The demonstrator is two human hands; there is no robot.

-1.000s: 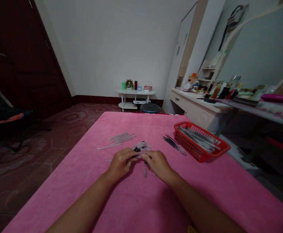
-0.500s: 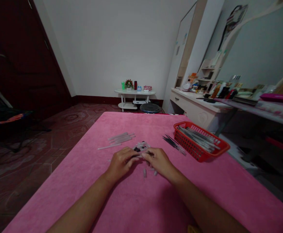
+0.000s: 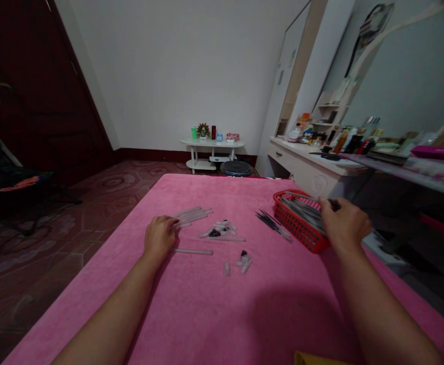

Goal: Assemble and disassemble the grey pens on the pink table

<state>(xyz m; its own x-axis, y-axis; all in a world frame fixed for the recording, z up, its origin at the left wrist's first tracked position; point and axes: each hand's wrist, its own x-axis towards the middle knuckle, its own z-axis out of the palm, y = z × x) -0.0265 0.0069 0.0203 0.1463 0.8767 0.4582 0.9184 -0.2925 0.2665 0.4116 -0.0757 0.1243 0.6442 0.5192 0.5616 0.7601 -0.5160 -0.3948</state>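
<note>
My left hand (image 3: 160, 237) is closed at the near-left end of a row of pale pen barrels (image 3: 193, 217), its fingertips pinching one end there; the grip is partly hidden. My right hand (image 3: 343, 223) is above the right end of a red basket (image 3: 301, 230), closed on a thin grey pen (image 3: 301, 195) that slants left over the rim. Many similar pens (image 3: 303, 212) lie inside. Between my hands are a pile of small white and black caps (image 3: 222, 229), a single barrel (image 3: 227, 239), and another barrel (image 3: 193, 251) nearer me.
Thin dark refills (image 3: 271, 224) lie left of the basket. Several loose small pieces (image 3: 244, 262) rest on the pink cloth (image 3: 206, 314) closer to me. A yellow item (image 3: 316, 359) shows at the bottom edge. A dressing table (image 3: 301, 165) stands at the right.
My hands were together at the cap pile and have parted. My left hand moved left to the barrels; my right hand went right to the basket with a pen.
</note>
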